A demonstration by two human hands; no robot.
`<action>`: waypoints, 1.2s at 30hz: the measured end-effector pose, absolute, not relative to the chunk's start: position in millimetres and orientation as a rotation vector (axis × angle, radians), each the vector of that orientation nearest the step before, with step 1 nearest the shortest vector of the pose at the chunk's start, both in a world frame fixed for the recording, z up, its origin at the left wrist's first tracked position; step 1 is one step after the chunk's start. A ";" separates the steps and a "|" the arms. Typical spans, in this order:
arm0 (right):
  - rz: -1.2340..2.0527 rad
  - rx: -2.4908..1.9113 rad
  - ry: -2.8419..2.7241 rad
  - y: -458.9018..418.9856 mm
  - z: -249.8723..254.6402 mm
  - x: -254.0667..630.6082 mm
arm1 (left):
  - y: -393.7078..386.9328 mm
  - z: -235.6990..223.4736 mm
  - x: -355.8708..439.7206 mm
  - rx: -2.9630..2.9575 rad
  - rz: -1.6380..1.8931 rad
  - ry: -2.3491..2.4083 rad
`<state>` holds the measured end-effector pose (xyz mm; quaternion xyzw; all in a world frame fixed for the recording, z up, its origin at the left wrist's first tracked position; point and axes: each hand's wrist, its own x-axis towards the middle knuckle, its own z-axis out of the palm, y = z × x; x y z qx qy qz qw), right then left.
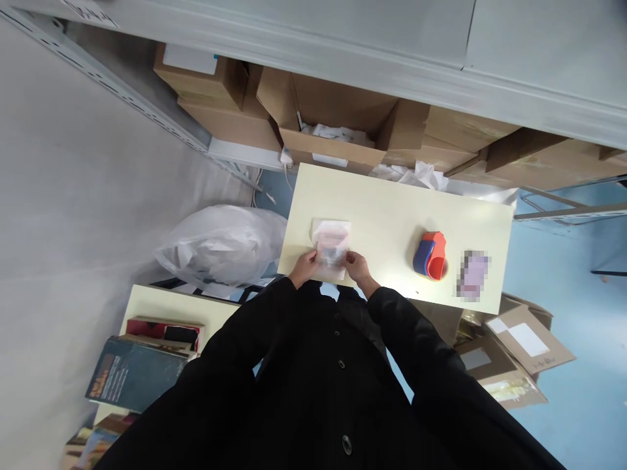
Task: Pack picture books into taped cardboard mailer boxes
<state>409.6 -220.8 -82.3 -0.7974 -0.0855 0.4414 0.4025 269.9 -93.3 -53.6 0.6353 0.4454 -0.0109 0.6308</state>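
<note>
A flat, pale packet [331,234] lies near the front left of the cream table [377,215]. Its wrapping looks whitish and translucent, and reddish and dark patches show through; its exact contents I cannot make out. My left hand [304,267] pinches the packet's left edge. At its right edge, the closed fingers of my right hand [358,267] grip it too. Farther right on the table stands a red and blue tape dispenser [431,256], apart from both hands. Beyond it lies a blurred-out purple rectangular thing [473,275].
Cardboard boxes [337,147] fill the shelf behind the table, one holding white papers. On the left sits a stuffed translucent plastic bag [223,245]. Books [140,372] are stacked on a side table at lower left. More cartons [514,352] stand at the right.
</note>
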 end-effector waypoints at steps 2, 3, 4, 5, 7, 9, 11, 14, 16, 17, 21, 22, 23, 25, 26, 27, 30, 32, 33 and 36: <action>1.132 -2.006 -0.234 -218.8 -78.7 411.8 | -90.4 -56.8 268.2 1.428 -0.009 1.040; 1.153 -1.995 -0.235 -217.5 -76.3 411.8 | -89.5 -59.0 267.6 1.412 -0.005 1.051; 1.181 -1.981 -0.231 -216.2 -73.8 411.3 | -88.9 -61.7 267.1 1.397 -0.001 1.065; 1.212 -1.961 -0.220 -214.9 -71.1 410.4 | -88.8 -64.4 266.8 1.387 0.000 1.076; 1.268 -1.900 -0.183 -212.6 -65.7 408.8 | -89.6 -69.4 265.7 1.384 0.005 1.104; 1.290 -1.815 -0.138 -210.9 -60.2 408.4 | -91.0 -72.3 263.8 1.393 0.019 1.140; 1.293 -1.726 -0.102 -209.2 -54.6 409.7 | -91.4 -71.7 261.4 1.363 0.058 1.206; 1.287 -1.646 -0.083 -202.6 -46.5 413.4 | -86.9 -64.3 258.7 1.136 0.072 1.257; 1.290 -1.617 -0.085 -193.6 -42.4 416.7 | -79.5 -57.1 258.9 0.919 0.030 1.195; 1.294 -1.602 -0.088 -187.6 -41.1 418.5 | -74.6 -53.7 259.8 0.836 0.014 1.155; 1.290 -1.554 -0.119 -156.8 -41.0 428.6 | -50.3 -46.9 268.0 0.771 0.123 1.118; 1.284 -1.548 -0.127 -148.1 -42.3 431.8 | -43.6 -47.4 271.0 0.796 0.171 1.129; 1.277 -1.546 -0.136 -139.2 -44.0 435.3 | -36.7 -48.7 274.1 0.824 0.215 1.140; 1.264 -1.547 -0.157 -121.0 -48.8 442.5 | -22.3 -53.1 281.2 0.893 0.287 1.159; 1.259 -1.551 -0.167 -111.9 -51.8 445.9 | -14.8 -56.0 285.0 0.934 0.315 1.166; 1.253 -1.557 -0.175 -102.8 -55.0 449.2 | -7.1 -59.1 289.2 0.977 0.339 1.176; 1.218 -1.595 -0.194 -76.9 -65.4 456.9 | 16.4 -69.0 303.2 1.086 0.388 1.212; 1.181 -1.618 -0.223 -62.1 -72.0 460.4 | 31.1 -75.5 313.0 1.122 0.406 1.238; 1.161 -1.624 -0.241 -55.9 -75.0 461.9 | 37.8 -78.7 317.6 1.132 0.414 1.252; 1.121 -1.632 -0.281 -43.0 -82.7 465.4 | 52.9 -88.2 327.6 1.173 0.399 1.306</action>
